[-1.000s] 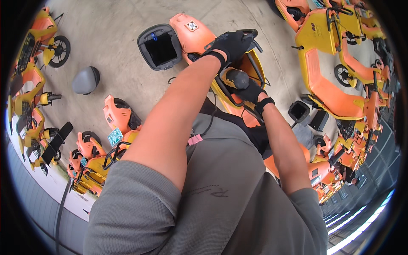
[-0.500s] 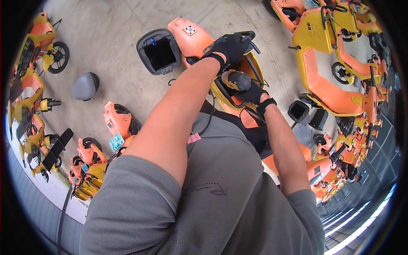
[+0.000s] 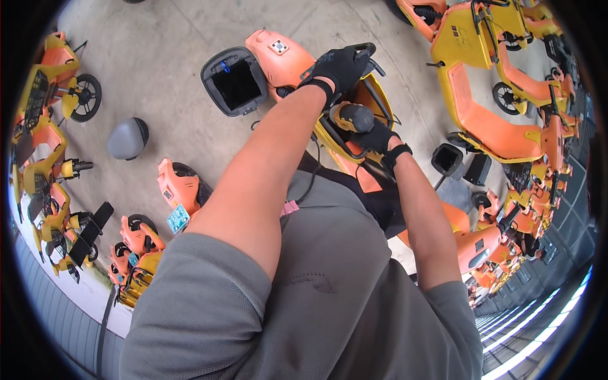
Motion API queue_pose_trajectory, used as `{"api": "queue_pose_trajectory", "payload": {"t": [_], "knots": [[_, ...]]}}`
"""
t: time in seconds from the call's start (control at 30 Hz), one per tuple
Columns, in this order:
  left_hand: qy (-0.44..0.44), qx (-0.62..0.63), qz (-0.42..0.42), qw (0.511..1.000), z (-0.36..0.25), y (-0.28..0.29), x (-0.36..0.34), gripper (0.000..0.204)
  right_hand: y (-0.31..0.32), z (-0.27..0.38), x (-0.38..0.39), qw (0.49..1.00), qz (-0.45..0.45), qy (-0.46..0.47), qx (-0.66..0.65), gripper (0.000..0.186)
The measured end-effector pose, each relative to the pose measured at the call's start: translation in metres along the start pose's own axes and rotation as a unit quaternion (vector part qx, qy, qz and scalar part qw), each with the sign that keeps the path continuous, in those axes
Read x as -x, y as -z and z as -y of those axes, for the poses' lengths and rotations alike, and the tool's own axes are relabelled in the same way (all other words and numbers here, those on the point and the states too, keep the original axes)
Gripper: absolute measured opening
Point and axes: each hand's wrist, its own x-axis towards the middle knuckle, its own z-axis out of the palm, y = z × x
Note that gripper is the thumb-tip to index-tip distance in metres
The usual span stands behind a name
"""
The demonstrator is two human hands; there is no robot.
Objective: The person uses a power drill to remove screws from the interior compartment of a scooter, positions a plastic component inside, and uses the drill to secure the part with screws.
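An orange and yellow scooter (image 3: pixel 278 57) stands in front of me. My left hand (image 3: pixel 342 68), in a black glove, is closed around a black bar (image 3: pixel 364 49) at the scooter's far side. Lower and to the right, my gloved right hand (image 3: pixel 378 136) grips a yellow and black power drill (image 3: pixel 352 118) from below. The drill is over the scooter's yellow frame; its tip is hidden, so I cannot tell what it touches. A black open box (image 3: pixel 234 81) with a blue piece inside adjoins the orange body on the left.
A grey helmet (image 3: pixel 127 138) lies on the concrete floor (image 3: pixel 171 38) at the left. Another scooter (image 3: pixel 494 126) stands close on the right, with several more along both sides. A small black open box (image 3: pixel 447 159) sits near my right forearm.
The view has shifted slightly. Both hands keep their hold on the bar and the drill, with little visible movement.
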Motion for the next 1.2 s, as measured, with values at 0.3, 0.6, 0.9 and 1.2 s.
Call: {"api": "queue_pose_trajectory", "payload": {"t": [0.3,0.6,0.9,1.2], "knots": [[-0.089,-0.100,-0.004,0.991,0.013,-0.010,-0.013,0.037,-0.004,0.010,0.014,0.999,0.000,-0.015,-0.033,0.036],[-0.027,-0.061,-0.034,0.997,0.007,-0.004,-0.006,0.060,-0.004,0.042,0.033,0.996,-0.020,0.058,0.071,0.042],[-0.013,-0.025,-0.022,0.999,-0.004,0.001,0.000,0.051,-0.011,0.008,0.018,0.998,-0.044,0.045,0.014,0.040],[-0.011,-0.041,-0.023,0.999,-0.003,0.001,-0.002,0.055,-0.011,0.014,0.025,0.997,-0.039,0.053,0.047,0.038]]}}
